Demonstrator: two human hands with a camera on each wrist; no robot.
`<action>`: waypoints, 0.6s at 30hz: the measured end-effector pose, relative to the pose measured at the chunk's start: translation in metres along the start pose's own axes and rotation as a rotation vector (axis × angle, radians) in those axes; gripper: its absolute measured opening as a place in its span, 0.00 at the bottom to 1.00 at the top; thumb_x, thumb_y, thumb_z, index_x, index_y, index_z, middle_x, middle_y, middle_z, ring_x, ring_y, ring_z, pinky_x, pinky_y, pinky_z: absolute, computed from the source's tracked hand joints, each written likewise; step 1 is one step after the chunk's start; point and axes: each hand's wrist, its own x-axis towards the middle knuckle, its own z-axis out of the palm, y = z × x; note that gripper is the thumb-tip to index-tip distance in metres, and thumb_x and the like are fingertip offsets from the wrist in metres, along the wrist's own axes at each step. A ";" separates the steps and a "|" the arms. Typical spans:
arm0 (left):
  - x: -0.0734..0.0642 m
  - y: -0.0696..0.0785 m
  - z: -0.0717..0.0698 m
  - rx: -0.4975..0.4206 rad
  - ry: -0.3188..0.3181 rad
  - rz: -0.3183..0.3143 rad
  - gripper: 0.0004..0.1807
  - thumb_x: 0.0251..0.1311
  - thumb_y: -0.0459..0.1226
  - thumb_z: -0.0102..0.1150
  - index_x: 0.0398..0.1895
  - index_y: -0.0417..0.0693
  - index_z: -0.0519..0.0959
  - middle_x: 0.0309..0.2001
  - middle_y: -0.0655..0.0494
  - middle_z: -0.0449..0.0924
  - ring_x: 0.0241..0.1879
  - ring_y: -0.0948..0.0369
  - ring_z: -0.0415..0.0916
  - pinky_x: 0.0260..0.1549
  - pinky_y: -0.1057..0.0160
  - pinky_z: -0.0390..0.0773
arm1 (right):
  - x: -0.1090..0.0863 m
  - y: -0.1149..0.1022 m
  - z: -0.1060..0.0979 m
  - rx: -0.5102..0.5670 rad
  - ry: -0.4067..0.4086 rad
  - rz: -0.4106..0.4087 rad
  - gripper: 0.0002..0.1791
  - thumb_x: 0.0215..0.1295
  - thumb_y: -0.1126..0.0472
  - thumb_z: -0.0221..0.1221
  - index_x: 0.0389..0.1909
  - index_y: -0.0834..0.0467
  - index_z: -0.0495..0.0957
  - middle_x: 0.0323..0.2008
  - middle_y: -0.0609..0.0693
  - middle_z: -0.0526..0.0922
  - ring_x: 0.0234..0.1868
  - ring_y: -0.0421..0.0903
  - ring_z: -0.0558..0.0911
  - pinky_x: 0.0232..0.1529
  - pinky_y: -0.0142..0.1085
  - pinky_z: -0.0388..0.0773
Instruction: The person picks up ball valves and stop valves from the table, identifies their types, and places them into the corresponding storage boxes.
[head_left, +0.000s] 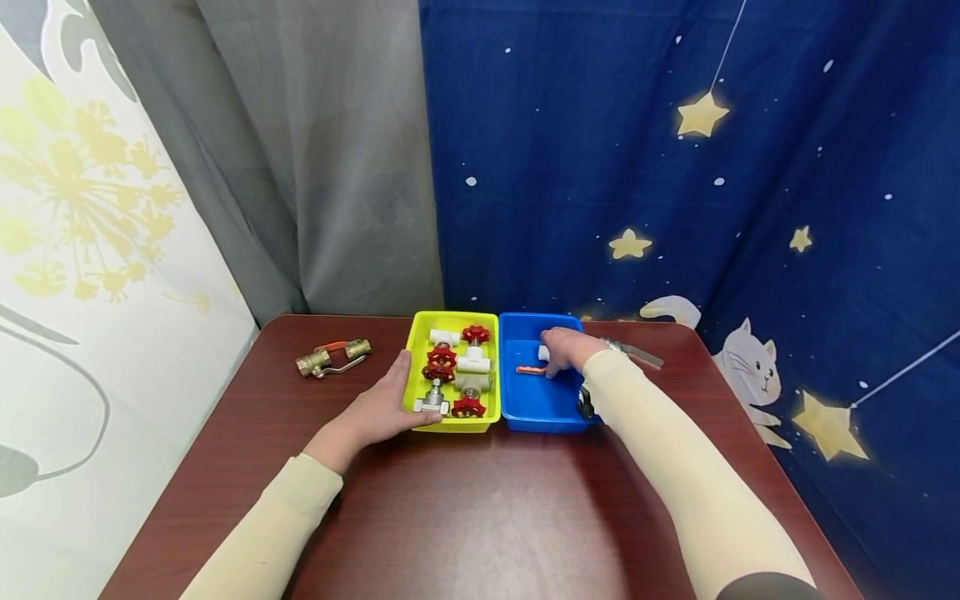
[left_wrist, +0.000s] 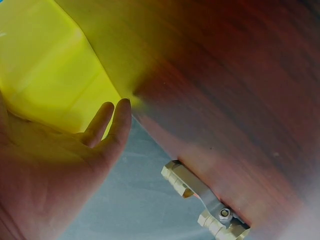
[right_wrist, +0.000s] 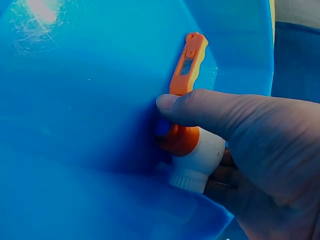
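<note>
My right hand [head_left: 568,348] reaches into the blue tray [head_left: 543,423] and grips a white plastic ball valve [right_wrist: 201,152] with an orange lever handle [right_wrist: 191,65]. In the right wrist view the thumb lies across the base of the handle, and the other fingers are behind the white body, partly hidden. The left hand [head_left: 384,407] rests against the near left corner of the yellow tray [head_left: 457,425], thumb along the front and fingers straight along the side. Inside the yellow tray are several valves with red handwheels [head_left: 440,360], two roughly in rows, some with white bodies.
To the left of the yellow tray lie brass ball valves [head_left: 330,358], one with an orange lever. Behind my right wrist, a valve with a grey lever [head_left: 637,354] lies beyond the blue tray. The two trays stand side by side on the dark red table [head_left: 480,517], curtains behind.
</note>
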 end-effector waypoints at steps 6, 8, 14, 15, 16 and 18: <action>0.000 -0.001 0.001 0.004 -0.001 -0.007 0.79 0.57 0.76 0.70 0.92 0.43 0.34 0.91 0.43 0.35 0.86 0.42 0.53 0.79 0.38 0.64 | 0.000 0.000 0.000 0.000 -0.002 -0.006 0.39 0.70 0.52 0.77 0.76 0.63 0.73 0.70 0.63 0.79 0.70 0.63 0.79 0.72 0.62 0.76; 0.000 -0.001 0.001 0.004 -0.003 -0.008 0.79 0.57 0.76 0.70 0.92 0.43 0.34 0.91 0.43 0.35 0.86 0.42 0.53 0.78 0.38 0.64 | 0.000 0.001 0.000 0.009 0.001 -0.006 0.40 0.70 0.51 0.78 0.76 0.62 0.73 0.70 0.62 0.79 0.70 0.62 0.79 0.72 0.62 0.76; 0.000 -0.001 0.000 0.002 -0.001 -0.003 0.79 0.57 0.75 0.70 0.92 0.42 0.35 0.91 0.42 0.35 0.86 0.42 0.53 0.78 0.37 0.65 | -0.008 0.004 -0.007 0.044 0.013 -0.046 0.41 0.68 0.47 0.78 0.74 0.61 0.74 0.66 0.62 0.79 0.66 0.61 0.80 0.70 0.62 0.77; 0.000 -0.001 0.000 0.003 -0.001 -0.002 0.79 0.57 0.75 0.70 0.92 0.42 0.35 0.91 0.42 0.35 0.86 0.42 0.53 0.78 0.38 0.64 | -0.010 0.004 -0.008 0.045 0.016 -0.053 0.41 0.68 0.47 0.78 0.74 0.61 0.75 0.66 0.61 0.79 0.66 0.61 0.80 0.70 0.61 0.78; 0.000 -0.001 0.000 0.004 -0.001 -0.002 0.79 0.57 0.75 0.70 0.92 0.42 0.34 0.91 0.42 0.35 0.86 0.42 0.53 0.78 0.38 0.64 | -0.011 0.005 -0.008 0.047 0.020 -0.062 0.40 0.68 0.46 0.78 0.73 0.61 0.75 0.65 0.61 0.79 0.64 0.60 0.80 0.70 0.60 0.78; 0.000 -0.001 0.000 0.004 -0.001 -0.001 0.79 0.57 0.75 0.70 0.92 0.42 0.34 0.91 0.42 0.34 0.86 0.42 0.53 0.79 0.38 0.64 | -0.013 0.006 -0.009 0.052 0.033 -0.080 0.40 0.69 0.44 0.77 0.72 0.61 0.76 0.63 0.60 0.80 0.62 0.59 0.81 0.69 0.59 0.79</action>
